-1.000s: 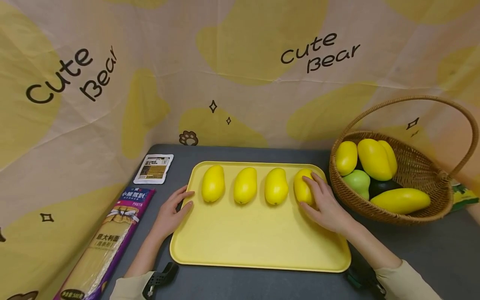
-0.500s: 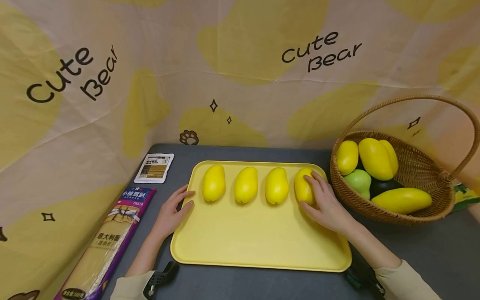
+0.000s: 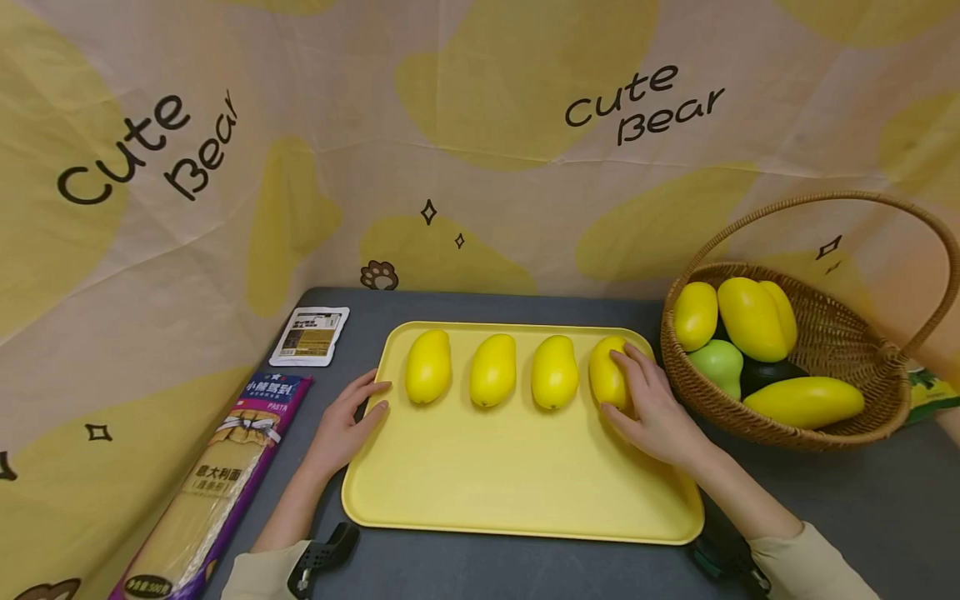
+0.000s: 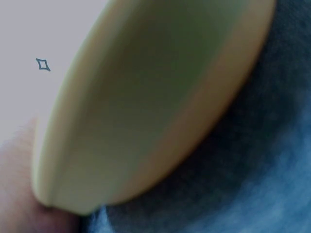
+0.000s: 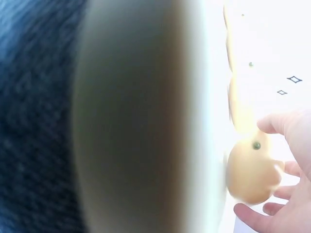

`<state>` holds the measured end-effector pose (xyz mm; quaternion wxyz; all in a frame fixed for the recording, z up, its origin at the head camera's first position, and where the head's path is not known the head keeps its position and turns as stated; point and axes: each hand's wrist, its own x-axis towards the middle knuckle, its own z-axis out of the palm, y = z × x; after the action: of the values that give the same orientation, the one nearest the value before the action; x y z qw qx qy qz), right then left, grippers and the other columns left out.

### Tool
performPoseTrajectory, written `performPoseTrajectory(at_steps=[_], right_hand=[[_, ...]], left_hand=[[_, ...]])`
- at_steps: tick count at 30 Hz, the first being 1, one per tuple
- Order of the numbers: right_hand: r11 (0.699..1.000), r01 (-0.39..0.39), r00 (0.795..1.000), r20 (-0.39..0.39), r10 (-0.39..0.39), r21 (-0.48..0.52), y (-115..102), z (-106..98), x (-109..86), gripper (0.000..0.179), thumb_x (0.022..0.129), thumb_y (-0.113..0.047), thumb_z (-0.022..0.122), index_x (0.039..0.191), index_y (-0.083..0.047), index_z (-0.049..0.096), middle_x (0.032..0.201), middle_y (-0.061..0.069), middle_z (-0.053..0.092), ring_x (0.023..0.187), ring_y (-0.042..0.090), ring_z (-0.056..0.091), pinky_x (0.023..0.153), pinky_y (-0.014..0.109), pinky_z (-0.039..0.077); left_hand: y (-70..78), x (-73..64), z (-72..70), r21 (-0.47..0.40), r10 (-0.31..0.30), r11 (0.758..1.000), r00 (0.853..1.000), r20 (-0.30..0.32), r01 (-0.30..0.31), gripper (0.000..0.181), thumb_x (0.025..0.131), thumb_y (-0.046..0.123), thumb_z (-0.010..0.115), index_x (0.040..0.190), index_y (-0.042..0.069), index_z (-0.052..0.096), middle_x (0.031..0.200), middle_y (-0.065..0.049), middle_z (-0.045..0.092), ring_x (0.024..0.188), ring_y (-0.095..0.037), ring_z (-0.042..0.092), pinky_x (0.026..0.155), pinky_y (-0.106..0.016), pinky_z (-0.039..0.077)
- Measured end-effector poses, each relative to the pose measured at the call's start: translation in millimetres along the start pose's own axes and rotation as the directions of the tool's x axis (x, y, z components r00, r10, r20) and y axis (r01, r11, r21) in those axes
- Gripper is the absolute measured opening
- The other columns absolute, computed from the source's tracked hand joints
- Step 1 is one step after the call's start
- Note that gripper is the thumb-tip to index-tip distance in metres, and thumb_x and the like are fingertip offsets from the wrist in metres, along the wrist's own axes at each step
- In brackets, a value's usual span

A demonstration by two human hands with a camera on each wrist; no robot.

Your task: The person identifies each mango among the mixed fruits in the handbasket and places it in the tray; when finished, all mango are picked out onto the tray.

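Observation:
On the yellow tray (image 3: 517, 479), several yellow mangoes stand apart in a row along the far side. At the row's right end, my right hand (image 3: 660, 421) holds a mango (image 3: 606, 373), thumb at its near side and fingers over its right side. The right wrist view shows thumb and fingers spread around that mango (image 5: 252, 172). My left hand (image 3: 343, 425) rests at the tray's left edge, with fingertips and thumb over the rim. Close up in the left wrist view, the blurred tray edge (image 4: 141, 92) hides most of that hand.
A wicker basket (image 3: 862, 317) with a tall handle stands right of the tray, holding yellow mangoes, a green fruit (image 3: 717, 367) and a dark one (image 3: 768, 372). Left of the tray lie a pasta pack (image 3: 225, 475) and a white packet (image 3: 309, 337). A printed cloth (image 3: 487, 100) hangs behind.

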<state>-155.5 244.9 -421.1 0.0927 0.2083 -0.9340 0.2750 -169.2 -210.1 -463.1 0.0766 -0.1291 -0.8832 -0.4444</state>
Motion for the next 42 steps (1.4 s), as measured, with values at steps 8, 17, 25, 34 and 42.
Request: performPoseTrajectory(at_steps=[8, 17, 25, 34, 42], right_hand=[[0.999, 0.007, 0.999, -0.036, -0.009, -0.051, -5, -3, -3.2, 0.074, 0.086, -0.019, 0.074, 0.144, 0.001, 0.032, 0.152, 0.028, 0.021, 0.135, 0.049, 0.024, 0.101, 0.068, 0.03], [0.996, 0.058, 0.994, -0.09, -0.065, -0.07, -22, -16, -12.9, 0.071, 0.084, -0.015, 0.075, 0.142, 0.001, 0.037, 0.151, 0.024, 0.029, 0.134, 0.044, 0.032, 0.098, 0.062, 0.037], [0.987, 0.156, 0.967, -0.199, -0.16, -0.031, -43, -50, -19.1, 0.055, 0.079, 0.0, 0.077, 0.129, -0.003, 0.056, 0.135, 0.013, 0.054, 0.113, 0.024, 0.056, 0.079, 0.025, 0.055], [0.983, 0.168, 0.952, -0.247, -0.183, -0.081, -45, -100, -22.1, 0.041, 0.077, 0.004, 0.076, 0.114, -0.012, 0.068, 0.127, 0.005, 0.06, 0.102, 0.007, 0.057, 0.078, 0.008, 0.045], [0.979, 0.032, 0.983, -0.172, -0.067, -0.2, -14, -146, -18.2, 0.033, 0.084, -0.009, 0.075, 0.116, -0.011, 0.068, 0.113, 0.007, 0.066, 0.093, 0.015, 0.061, 0.069, 0.007, 0.045]], left_hand=[[1.0, 2.3, 1.1, -0.003, 0.009, 1.0, 1.0, -0.004, -0.009, 0.033, 0.095, 0.012, 0.063, 0.126, 0.001, 0.063, 0.146, -0.019, 0.044, 0.134, -0.039, 0.04, 0.111, -0.057, 0.027], [1.7, 2.3, 1.0, -0.003, -0.006, 1.0, 1.0, 0.005, 0.006, 0.033, 0.095, 0.013, 0.062, 0.126, 0.002, 0.062, 0.147, -0.018, 0.043, 0.135, -0.039, 0.039, 0.111, -0.056, 0.027], [2.6, 1.1, 0.6, 0.002, -0.013, 1.0, 1.0, 0.002, 0.013, 0.033, 0.096, 0.013, 0.062, 0.127, 0.002, 0.062, 0.147, -0.019, 0.043, 0.135, -0.039, 0.039, 0.111, -0.057, 0.027], [4.0, 0.5, 0.1, 0.011, -0.018, 1.0, 1.0, 0.002, 0.018, 0.033, 0.095, 0.013, 0.062, 0.127, 0.002, 0.062, 0.147, -0.019, 0.043, 0.135, -0.04, 0.039, 0.111, -0.057, 0.026], [3.4, 0.2, 0.8, 0.009, -0.014, 1.0, 1.0, -0.002, 0.014, 0.033, 0.095, 0.013, 0.062, 0.126, 0.001, 0.063, 0.147, -0.019, 0.043, 0.135, -0.04, 0.039, 0.111, -0.057, 0.026]])
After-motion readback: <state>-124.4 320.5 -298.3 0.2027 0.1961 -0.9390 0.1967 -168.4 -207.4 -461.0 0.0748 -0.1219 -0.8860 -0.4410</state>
